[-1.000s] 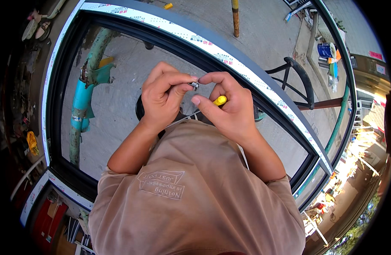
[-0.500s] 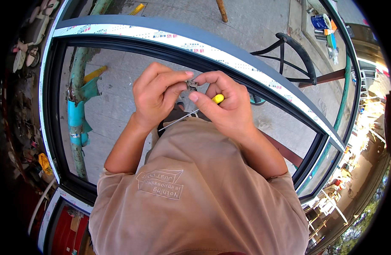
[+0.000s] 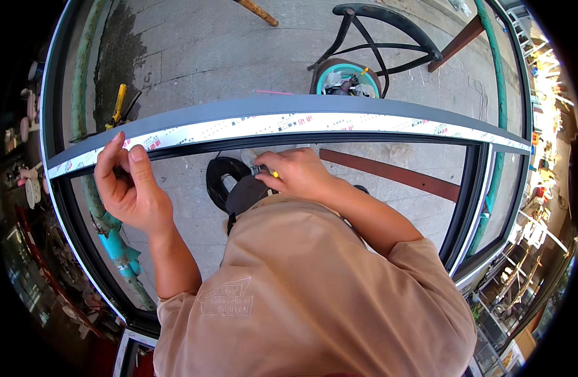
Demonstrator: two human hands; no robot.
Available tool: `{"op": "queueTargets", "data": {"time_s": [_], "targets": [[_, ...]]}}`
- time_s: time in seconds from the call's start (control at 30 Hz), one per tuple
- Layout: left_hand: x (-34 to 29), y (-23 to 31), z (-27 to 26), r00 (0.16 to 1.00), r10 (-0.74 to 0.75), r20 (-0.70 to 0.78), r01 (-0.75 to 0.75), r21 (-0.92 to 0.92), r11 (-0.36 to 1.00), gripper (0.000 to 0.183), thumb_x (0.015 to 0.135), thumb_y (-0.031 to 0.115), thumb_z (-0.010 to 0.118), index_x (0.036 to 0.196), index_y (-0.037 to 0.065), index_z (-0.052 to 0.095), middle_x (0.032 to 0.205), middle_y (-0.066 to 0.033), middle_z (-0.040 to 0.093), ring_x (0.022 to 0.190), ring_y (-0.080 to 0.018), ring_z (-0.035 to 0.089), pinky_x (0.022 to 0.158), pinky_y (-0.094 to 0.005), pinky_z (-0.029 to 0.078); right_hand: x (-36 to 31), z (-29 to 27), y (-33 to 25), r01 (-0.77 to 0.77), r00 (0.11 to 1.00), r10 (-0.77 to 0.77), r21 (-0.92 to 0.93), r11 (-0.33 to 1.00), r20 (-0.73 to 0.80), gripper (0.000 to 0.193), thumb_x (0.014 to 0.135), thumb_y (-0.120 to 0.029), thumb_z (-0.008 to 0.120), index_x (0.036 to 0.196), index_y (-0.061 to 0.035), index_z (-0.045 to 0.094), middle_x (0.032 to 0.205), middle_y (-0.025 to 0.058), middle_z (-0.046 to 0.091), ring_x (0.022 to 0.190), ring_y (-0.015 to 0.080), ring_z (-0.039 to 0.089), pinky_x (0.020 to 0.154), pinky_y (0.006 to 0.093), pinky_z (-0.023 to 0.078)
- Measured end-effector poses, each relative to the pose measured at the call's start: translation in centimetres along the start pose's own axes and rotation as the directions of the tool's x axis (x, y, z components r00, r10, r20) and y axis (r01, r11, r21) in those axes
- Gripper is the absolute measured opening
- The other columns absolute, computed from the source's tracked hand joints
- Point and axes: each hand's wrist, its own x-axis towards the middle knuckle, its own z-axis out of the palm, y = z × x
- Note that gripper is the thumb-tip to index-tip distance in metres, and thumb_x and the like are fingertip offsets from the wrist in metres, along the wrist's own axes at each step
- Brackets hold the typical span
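Observation:
My left hand (image 3: 137, 191) is raised at the left end of the window frame's film-covered crossbar (image 3: 238, 127). Its thumb and forefinger stand apart, the other fingers are loosely curled, and nothing shows in it. Close to my waist, my right hand (image 3: 301, 173) is closed. A small metal fitting (image 3: 257, 169) sticks out at its fingertips, and the yellow handle (image 3: 275, 174) of a screwdriver shows beside the thumb. The screwdriver's shaft is not visible now. The dark frame (image 3: 465, 207) surrounds my body.
Beyond the crossbar stands a teal-rimmed bucket (image 3: 345, 68) of odds and ends, by a black curved metal chair part (image 3: 389, 28). A yellow-handled tool (image 3: 120, 100) lies at the left. Green poles (image 3: 499, 113) run along both sides; a brown metal bar (image 3: 389, 174) crosses the floor.
My left hand has let go of the fitting and moved left to the crossbar. The right hand has drawn down toward my waist with the fitting and screwdriver. The view has turned.

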Motion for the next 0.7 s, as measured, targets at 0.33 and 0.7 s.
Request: {"op": "queueTargets", "data": {"time_s": [0.33,0.7], "targets": [[4.4,-0.4,5.6,0.946,-0.144,0.290,0.076,0.233,0.969,0.018,0.109,0.008,0.075,0.124,0.000,0.078,0.096,0.0054,0.060,0.085,-0.0034,0.046,0.076,-0.0197,0.039,-9.7,4.4,18.4,-0.376,0.925,0.370,-0.075,0.924,-0.083,0.045,0.096,-0.034,0.080,0.131,-0.0064,0.074,0.127,0.0212,0.074,0.120,0.0450,0.068,0.103,0.0553,0.053],[5.8,-0.5,6.9,0.930,-0.335,0.153,0.236,0.450,0.861,0.023,0.110,0.017,0.074,0.125,-0.001,0.077,0.107,-0.0004,0.070,0.095,-0.0082,0.056,0.090,-0.0237,0.045,-18.5,-2.4,41.5,-0.940,0.124,0.970,0.290,0.182,-0.209,0.039,0.096,-0.037,0.078,0.121,-0.0070,0.080,0.120,0.0197,0.081,0.113,0.0418,0.076,0.096,0.0528,0.059]]}}
